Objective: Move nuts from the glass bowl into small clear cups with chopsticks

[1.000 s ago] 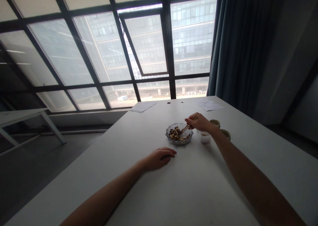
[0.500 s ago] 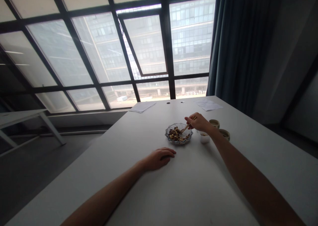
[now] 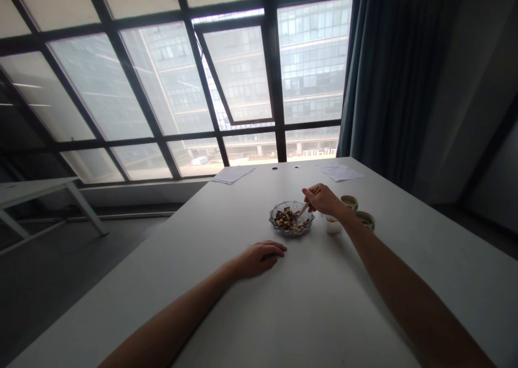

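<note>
My right hand [image 3: 321, 199] is closed around a pair of wooden chopsticks [image 3: 302, 210], whose tips reach down into a scalloped glass bowl [image 3: 273, 229]. Mixed nuts [image 3: 285, 218], brown and pale, lie mostly in the left and front of that bowl. Whether the tips pinch a nut is too small to tell. Resting on the table in front of the bowl, my left hand [image 3: 261, 257] is empty, its fingers loosely stretched out. A small white cup [image 3: 333, 227] with something pale in it stands right of the bowl, partly under my right wrist.
Two round greenish bowls [image 3: 349, 201] stand beyond my right forearm, the nearer one partly covered by it. Papers [image 3: 232, 175] lie at the far left of the white table [image 3: 194, 238], and more sheets [image 3: 340, 172] at the far right. Windows and a dark curtain [image 3: 380, 87] are behind.
The chopsticks are slightly steeper, their tips shifted a little within the glass bowl. My left hand stays in place.
</note>
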